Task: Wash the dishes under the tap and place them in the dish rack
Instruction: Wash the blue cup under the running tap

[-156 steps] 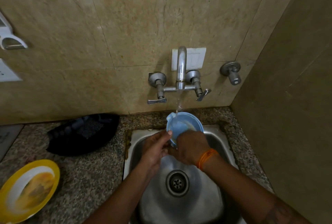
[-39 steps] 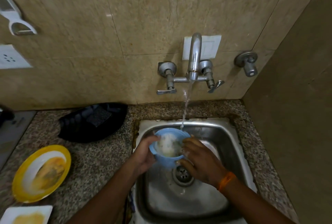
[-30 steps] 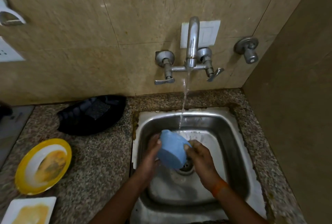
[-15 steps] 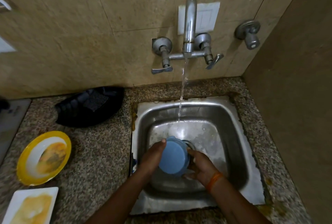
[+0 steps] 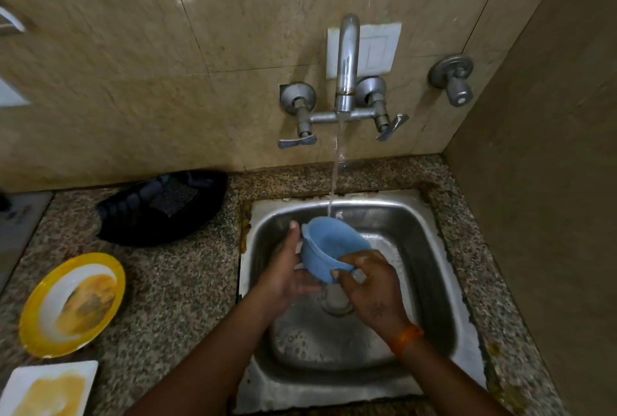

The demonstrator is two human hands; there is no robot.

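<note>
Step in hand: we judge that we are rinsing a small round blue plastic bowl (image 5: 329, 250) under the running stream from the chrome wall tap (image 5: 347, 65).
Where the bowl is: held in the air over the square stainless steel sink (image 5: 430, 248), just in front of and below the tap, above the sink's drain.
Which way it points: the bowl is tilted, its open mouth facing up and away from us toward the tap; its base faces down toward us. Being round, it has no long axis that we can name; a small lug handle sticks out at its left rim.
Left hand (image 5: 287, 270): fingers fairly straight and close together, pressed against the bowl's left side, thumb up by the rim.
Right hand (image 5: 370, 282): fingers curled, pinching the bowl's lower right edge.
Next move: we judge it calls for turning the bowl under the stream, then carrying it left of the tap to the black plastic dish rack (image 5: 160, 208).
Waiting left of the sink: a yellow-rimmed round plate (image 5: 71, 303) and a white square plate (image 5: 48, 389), both smeared.
</note>
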